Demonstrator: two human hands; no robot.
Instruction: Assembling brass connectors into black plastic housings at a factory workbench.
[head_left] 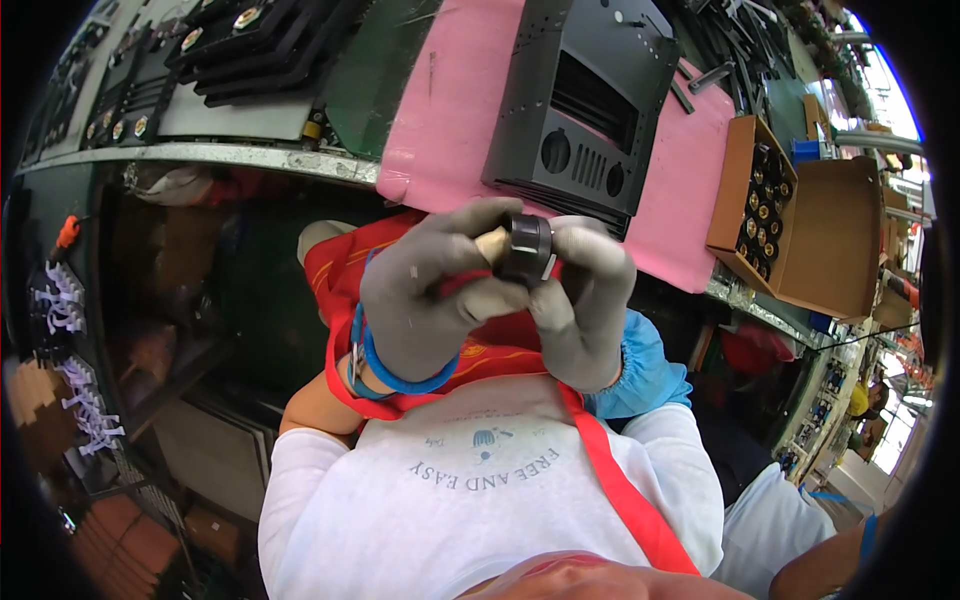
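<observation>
Pink padding (455, 100) covered the bench across the upper centre of the frame, with a metal bench edge (250, 155) running off to the upper left. On the pad sat a black metal housing (585, 100), slotted, with round holes along its front face. Stacked black parts (250, 45) lay at upper left. At upper right an open cardboard box (790, 225) held rows of small brass-topped pieces.

You held both gloved hands together at frame centre, just below the pad's near edge, above your red apron (500, 345). Your left hand (430, 295), in a grey glove with a blue wrist strap, had its fingers curled tight, thumb and forefinger pinched on a small black ring-shaped part (525, 248). A pale stub showed at that part's left side, against your left fingertips. Your right hand (585, 300), grey glove with a blue sleeve cuff behind it, closed on the same part from the right, fingers wrapped narrow around it. The part sat between the two hands, touching both.

White plastic clips (75, 360) hung at far left.
</observation>
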